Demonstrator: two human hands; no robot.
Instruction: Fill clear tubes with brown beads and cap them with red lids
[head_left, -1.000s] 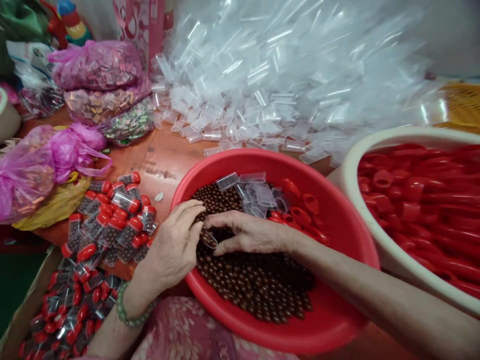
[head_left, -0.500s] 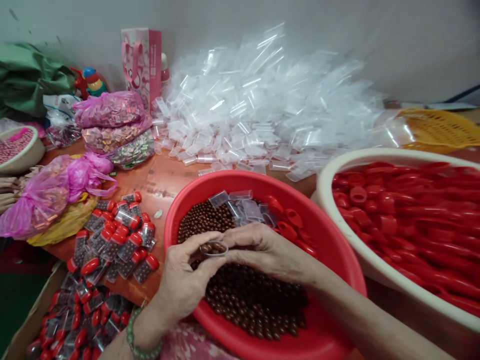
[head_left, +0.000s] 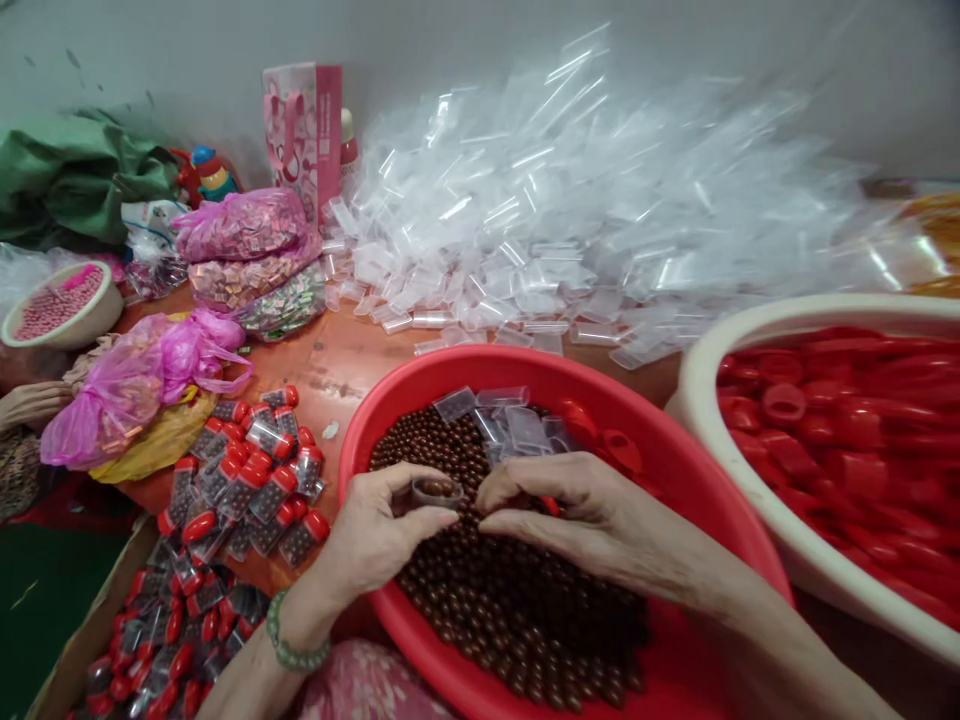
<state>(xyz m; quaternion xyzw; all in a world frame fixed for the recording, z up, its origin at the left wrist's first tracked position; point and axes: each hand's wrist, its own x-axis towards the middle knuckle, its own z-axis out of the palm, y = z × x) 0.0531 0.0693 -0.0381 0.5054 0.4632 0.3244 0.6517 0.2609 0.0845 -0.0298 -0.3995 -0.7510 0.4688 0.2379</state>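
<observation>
My left hand (head_left: 382, 525) is closed around a small clear plastic container (head_left: 437, 490), its open mouth up, with brown beads inside. Just to its right, apart from it, is my right hand (head_left: 577, 510). Its thumb and fingertips come close together in a pinch; whatever is between them is too small to make out. Both hands are above a red basin (head_left: 720, 490). Many shiny brown beads (head_left: 495, 610) fill much of this basin, with clear empty containers (head_left: 517, 425) and red caps (head_left: 619, 450) at its far side.
Capped, bead-filled containers (head_left: 255, 480) lie on the table at left, with more in a box (head_left: 157, 640) below. A white tub (head_left: 705, 400) of red caps stands right. Behind is a heap of clear containers (head_left: 525, 220). Another person's hand (head_left: 34, 402) is beside pink bags (head_left: 112, 390).
My right hand has drawn away from the container's mouth to the right. The left hand keeps hold of the container. The whole view has shifted slightly.
</observation>
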